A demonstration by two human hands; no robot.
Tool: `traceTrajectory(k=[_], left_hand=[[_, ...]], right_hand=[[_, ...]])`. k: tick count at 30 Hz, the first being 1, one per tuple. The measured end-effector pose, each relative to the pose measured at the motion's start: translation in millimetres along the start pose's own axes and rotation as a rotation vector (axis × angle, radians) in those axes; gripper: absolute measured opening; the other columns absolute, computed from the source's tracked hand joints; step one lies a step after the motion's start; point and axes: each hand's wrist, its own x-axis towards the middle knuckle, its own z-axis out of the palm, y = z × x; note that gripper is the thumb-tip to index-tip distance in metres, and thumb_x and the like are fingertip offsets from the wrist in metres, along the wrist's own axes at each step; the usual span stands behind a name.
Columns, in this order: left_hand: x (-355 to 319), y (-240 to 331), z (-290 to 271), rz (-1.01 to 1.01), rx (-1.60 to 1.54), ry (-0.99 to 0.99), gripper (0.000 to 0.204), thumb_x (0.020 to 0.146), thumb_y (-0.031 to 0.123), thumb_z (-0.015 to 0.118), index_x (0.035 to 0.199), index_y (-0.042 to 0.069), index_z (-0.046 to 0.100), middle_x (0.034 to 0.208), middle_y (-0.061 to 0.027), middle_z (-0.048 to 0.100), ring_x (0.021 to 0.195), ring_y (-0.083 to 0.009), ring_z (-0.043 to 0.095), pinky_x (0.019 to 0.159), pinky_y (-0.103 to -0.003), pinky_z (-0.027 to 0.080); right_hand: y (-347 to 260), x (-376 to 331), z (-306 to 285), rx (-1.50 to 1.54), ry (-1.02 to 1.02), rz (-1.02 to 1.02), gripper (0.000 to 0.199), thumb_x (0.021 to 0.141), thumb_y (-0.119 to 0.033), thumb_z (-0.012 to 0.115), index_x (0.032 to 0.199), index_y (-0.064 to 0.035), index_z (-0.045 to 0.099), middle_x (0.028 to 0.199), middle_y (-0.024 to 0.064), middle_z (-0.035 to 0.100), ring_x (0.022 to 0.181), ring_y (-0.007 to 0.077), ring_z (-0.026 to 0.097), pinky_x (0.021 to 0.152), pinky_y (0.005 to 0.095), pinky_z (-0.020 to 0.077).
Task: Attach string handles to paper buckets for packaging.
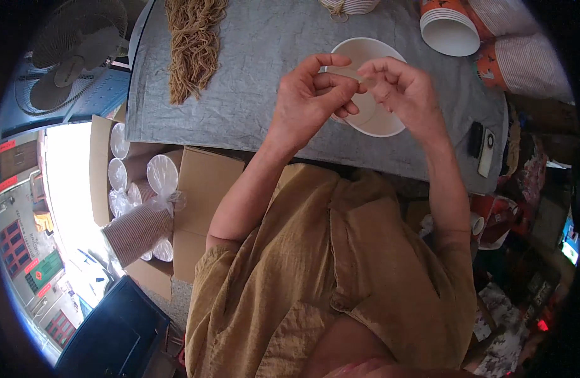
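Note:
My left hand [318, 94] and my right hand [403, 91] meet above a wide white paper tub [384, 126] on the grey-covered table [258, 82]. Thumb and fingers of the left are pinched together, and the fingertips of the right are closed right beside them. Something small and pale seems to sit between the two sets of fingertips, too small to make out. The hands hide part of the tub's mouth and its left side.
Brown twine strands [194, 53] lie at the table's far left. Stacked paper tubs [451, 33] stand far right, above a small white device [486, 153]. Left of me, a cardboard box [208, 189] holds bagged cups [139, 233]; a fan [66, 69] stands beyond.

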Motion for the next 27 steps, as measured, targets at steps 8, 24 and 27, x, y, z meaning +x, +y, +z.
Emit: traceTrajectory(k=[8,24,27], left_hand=[[-0.8,-0.8,-1.5,-0.042,-0.055,-0.046,0.035,0.095,0.006,0.063,0.126,-0.002,0.05,0.096,-0.0135,0.074,0.069,-0.0123,0.068,0.061,-0.024,0.056],[0.7,-4.4,-0.6,-0.08,-0.074,-0.109,0.041,0.097,0.011,0.062,0.134,-0.001,0.049,0.102,-0.0141,0.072,0.074,-0.0118,0.065,0.067,-0.023,0.052],[1.6,-5.0,-2.4,-0.098,-0.111,-0.131,0.041,0.097,0.012,0.062,0.134,-0.002,0.049,0.1,-0.0126,0.072,0.073,-0.0112,0.064,0.067,-0.022,0.052]], right_hand=[[6.5,3.7,-3.8,0.088,0.122,0.053,0.021,0.099,-0.022,0.061,0.098,-0.0018,0.067,0.071,-0.003,0.058,0.063,0.0026,0.049,0.055,0.0195,0.0395],[0.6,4.3,-6.4,0.057,0.005,0.009,0.016,0.097,-0.017,0.063,0.092,-0.0016,0.067,0.075,-0.0047,0.061,0.068,0.0024,0.051,0.062,0.021,0.0437],[-1.7,6.3,-9.0,0.069,0.022,0.035,0.018,0.097,-0.018,0.063,0.093,-0.001,0.066,0.075,-0.0053,0.059,0.069,0.0022,0.051,0.063,0.0208,0.0438]])
